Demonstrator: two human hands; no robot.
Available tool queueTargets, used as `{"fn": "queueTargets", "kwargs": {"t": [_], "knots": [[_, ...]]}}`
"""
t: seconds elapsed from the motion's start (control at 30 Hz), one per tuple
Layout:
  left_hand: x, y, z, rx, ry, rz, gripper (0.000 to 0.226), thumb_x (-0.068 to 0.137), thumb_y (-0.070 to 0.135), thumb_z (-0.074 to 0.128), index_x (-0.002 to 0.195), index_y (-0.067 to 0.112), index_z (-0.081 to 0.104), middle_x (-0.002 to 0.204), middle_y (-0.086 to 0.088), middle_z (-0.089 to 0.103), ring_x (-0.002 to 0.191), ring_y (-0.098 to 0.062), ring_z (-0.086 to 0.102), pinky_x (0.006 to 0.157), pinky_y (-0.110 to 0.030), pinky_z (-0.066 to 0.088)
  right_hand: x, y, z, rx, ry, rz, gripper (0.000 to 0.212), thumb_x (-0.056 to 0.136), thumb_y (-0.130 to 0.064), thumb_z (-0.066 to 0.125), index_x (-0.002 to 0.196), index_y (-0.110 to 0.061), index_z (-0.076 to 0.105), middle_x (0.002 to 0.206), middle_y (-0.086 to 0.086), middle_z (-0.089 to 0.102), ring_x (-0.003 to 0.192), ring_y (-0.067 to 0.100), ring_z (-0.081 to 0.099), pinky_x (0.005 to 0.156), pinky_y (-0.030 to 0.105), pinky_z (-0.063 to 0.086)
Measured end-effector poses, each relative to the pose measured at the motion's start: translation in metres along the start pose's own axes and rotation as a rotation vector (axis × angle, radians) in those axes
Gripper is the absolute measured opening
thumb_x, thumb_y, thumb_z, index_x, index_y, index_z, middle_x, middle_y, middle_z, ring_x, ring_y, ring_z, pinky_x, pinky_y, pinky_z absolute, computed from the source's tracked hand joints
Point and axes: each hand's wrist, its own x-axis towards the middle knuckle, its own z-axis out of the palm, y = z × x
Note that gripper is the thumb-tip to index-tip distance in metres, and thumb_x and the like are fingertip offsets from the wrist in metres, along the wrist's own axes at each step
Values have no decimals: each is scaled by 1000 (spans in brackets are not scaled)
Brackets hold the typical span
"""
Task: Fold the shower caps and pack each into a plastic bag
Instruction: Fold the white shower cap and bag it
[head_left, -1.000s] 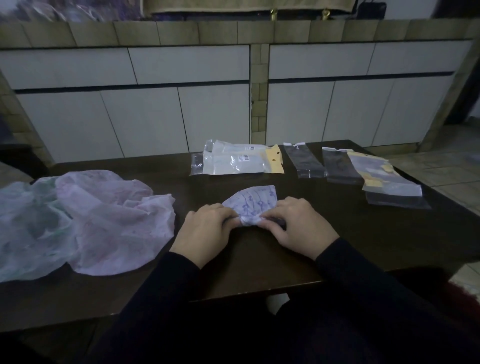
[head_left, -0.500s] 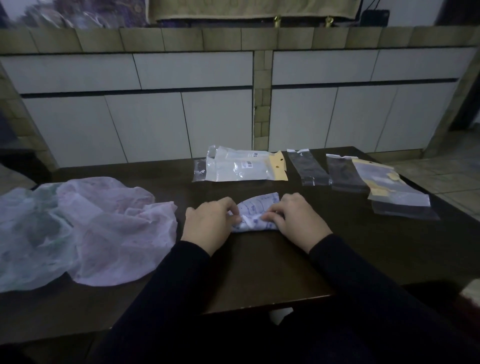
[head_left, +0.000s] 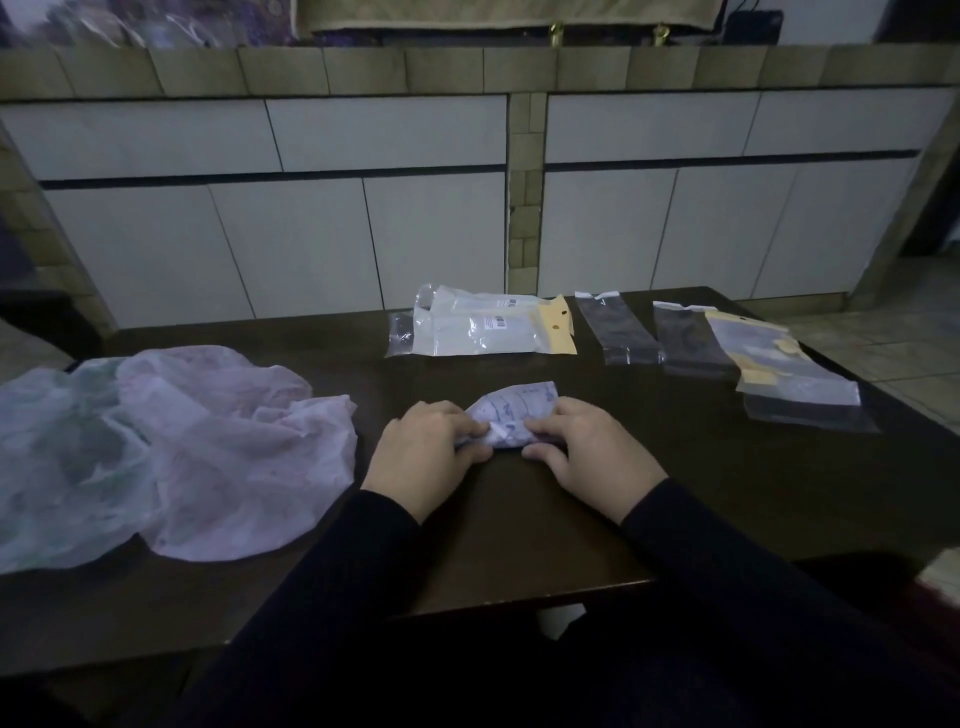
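A small folded shower cap (head_left: 511, 413), white with purple print, lies on the dark table (head_left: 727, 467) between my hands. My left hand (head_left: 423, 457) pinches its left end with curled fingers. My right hand (head_left: 587, 449) pinches its right end the same way. Several unfolded shower caps (head_left: 171, 447), pale pink and greenish, lie spread in a heap at the left. Beyond my hands rests a filled plastic bag (head_left: 483, 327) with a yellow header. To the right lie empty clear plastic bags (head_left: 618, 332), and further right more bags (head_left: 789, 374) overlap.
White cabinet doors (head_left: 311, 234) under a tiled counter stand behind the table. The table's near edge (head_left: 519, 603) runs just before my dark sleeves. Tiled floor (head_left: 909, 332) shows at the right.
The cap has been rolled smaller between my hands, from a raised flap to a tight bundle. My hands stay close together on it.
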Motion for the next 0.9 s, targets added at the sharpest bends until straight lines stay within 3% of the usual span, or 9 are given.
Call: {"fn": "queueTargets", "kwargs": {"t": [0.1, 0.37, 0.47, 0.63, 0.8, 0.9], "knots": [[-1, -1, 2, -33, 11, 8, 30, 90, 40, 61, 118, 30, 67, 121, 9, 63, 109, -13, 51, 95, -38, 42, 0, 3, -2, 17, 22, 27, 36, 93, -33, 57, 127, -20, 61, 95, -8, 48, 99, 13, 53, 92, 31, 43], [-12, 1, -3, -6, 37, 7, 28, 97, 41, 47, 113, 30, 67, 103, 9, 63, 98, -13, 54, 87, -33, 43, -9, 1, -6, -11, 66, -37, 28, 96, -32, 52, 115, -19, 68, 105, -2, 63, 99, 11, 56, 92, 25, 40], [-9, 5, -7, -23, 8, -42, 22, 97, 36, 48, 112, 30, 63, 105, 8, 64, 102, -14, 56, 91, -34, 42, -5, 0, -9, -7, 44, -5, 27, 97, -31, 51, 114, -19, 67, 107, -1, 63, 100, 11, 56, 90, 21, 40], [-2, 9, -13, -67, -13, -99, 6, 97, 28, 51, 97, 33, 51, 88, 10, 58, 91, -18, 61, 87, -37, 44, 7, 2, -14, 88, -21, 57, 22, 96, -24, 53, 111, -17, 68, 107, 1, 63, 99, 11, 57, 84, 18, 41], [7, 8, -15, -83, -55, -153, 11, 97, 28, 49, 89, 35, 50, 92, 6, 64, 92, -19, 60, 86, -36, 42, 19, 4, -12, 125, -49, 108, 24, 97, -19, 50, 113, -17, 68, 113, 2, 63, 101, 11, 57, 83, 16, 36], [7, 8, -9, -3, 21, -115, 8, 95, 27, 52, 91, 34, 54, 102, 8, 57, 100, -16, 54, 82, -32, 33, 21, 5, -6, 81, -38, 109, 25, 98, -22, 49, 117, -17, 66, 113, 3, 58, 103, 15, 54, 86, 21, 40]]}}
